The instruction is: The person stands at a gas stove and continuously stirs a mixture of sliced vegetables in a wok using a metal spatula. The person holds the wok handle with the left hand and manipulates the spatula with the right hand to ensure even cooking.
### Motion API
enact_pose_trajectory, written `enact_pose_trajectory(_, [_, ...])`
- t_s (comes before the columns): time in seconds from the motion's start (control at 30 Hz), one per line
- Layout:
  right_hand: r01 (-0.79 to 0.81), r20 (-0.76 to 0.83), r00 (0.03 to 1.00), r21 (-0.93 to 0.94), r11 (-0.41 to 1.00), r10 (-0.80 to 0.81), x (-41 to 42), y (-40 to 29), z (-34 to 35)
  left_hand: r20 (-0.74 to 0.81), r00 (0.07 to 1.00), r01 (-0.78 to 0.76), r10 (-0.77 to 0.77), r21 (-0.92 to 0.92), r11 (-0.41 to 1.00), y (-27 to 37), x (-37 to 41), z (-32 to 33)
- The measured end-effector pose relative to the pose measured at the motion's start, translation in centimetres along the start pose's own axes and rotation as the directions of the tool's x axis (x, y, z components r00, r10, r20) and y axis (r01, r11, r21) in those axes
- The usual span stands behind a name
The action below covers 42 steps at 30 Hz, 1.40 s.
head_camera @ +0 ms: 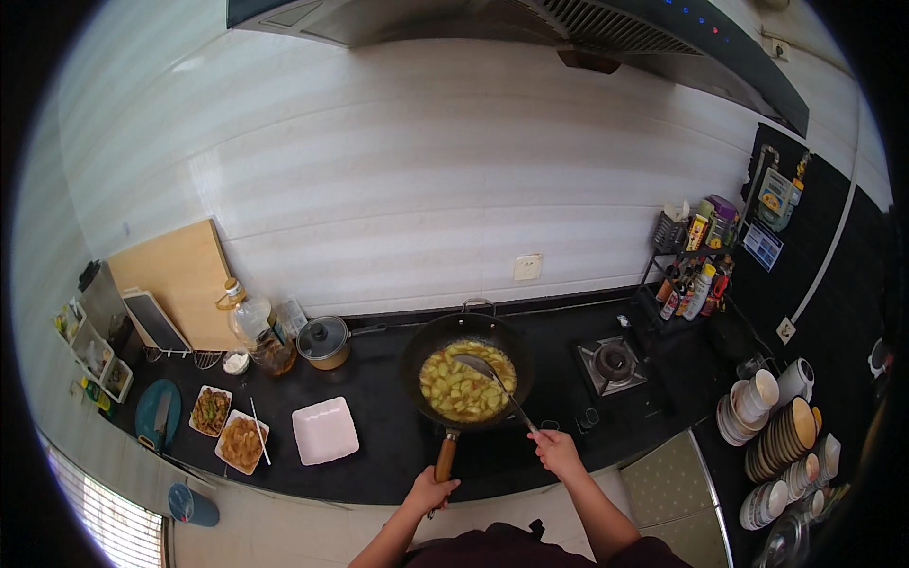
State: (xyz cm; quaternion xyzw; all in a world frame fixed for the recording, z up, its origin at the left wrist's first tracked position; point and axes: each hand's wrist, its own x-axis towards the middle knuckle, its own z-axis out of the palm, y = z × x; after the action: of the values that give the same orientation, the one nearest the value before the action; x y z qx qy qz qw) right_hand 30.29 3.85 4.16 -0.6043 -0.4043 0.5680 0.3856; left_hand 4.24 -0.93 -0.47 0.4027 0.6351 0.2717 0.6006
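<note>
My left hand (430,490) grips the wooden handle (446,458) of a dark wok (410,387) on the stove. Sliced pale green vegetable pieces in yellowish liquid (454,394) fill the wok's bottom. My right hand (557,452) is closed around the handle of a metal spatula or ladle (474,364), whose head rests at the food's upper surface. An empty pinkish square plate (325,431) sits left of the wok. Farther left stand a dish of cooked food (211,412) and a second dish (241,442), with a white utensil (260,429) across its right side.
A lidded saucepan (324,344) and a large oil bottle (261,334) stand behind the plate. On the left lies a knife (162,419) on a teal board (149,408). To the right are a bare gas burner (613,362), a seasoning rack (660,284) and stacked bowls (781,440). A range hood (497,25) hangs above.
</note>
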Motion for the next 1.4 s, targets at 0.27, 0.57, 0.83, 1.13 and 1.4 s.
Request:
enact_pose_trajectory(0.27, [0.045, 0.010, 0.999, -0.089, 0.995, -0.044, 1.1, -0.1, -0.4, 0.006, 1.000, -0.007, 0.007, 0.008, 1.000, 0.1, -0.2, -0.2])
enact_pose_trajectory(0.57, [0.247, 0.002, 0.935, -0.723, 0.645, -0.356, -4.2, -6.9, -4.3, 0.003, 1.000, -0.014, 0.014, 0.007, 1.000, -0.4, 0.2, -0.1])
enact_pose_trajectory(0.83, [0.209, -0.001, 0.953, -0.717, 0.665, -0.302, -1.9, -5.9, -3.2, -0.003, 1.000, -0.001, 0.001, 0.013, 1.000, 0.6, -0.4, -0.1])
enact_pose_trajectory(1.13, [0.228, 0.038, 0.887, -0.903, 0.365, -0.459, -4.0, -9.1, -5.1, -0.001, 1.000, 0.010, -0.010, 0.014, 1.000, 0.6, -0.5, 0.0])
enact_pose_trajectory(1.4, [0.240, -0.019, 0.894, -0.823, 0.515, -0.447, -2.4, -7.1, -3.8, 0.001, 1.000, 0.018, -0.018, 0.017, 1.000, 0.9, -0.8, 0.0])
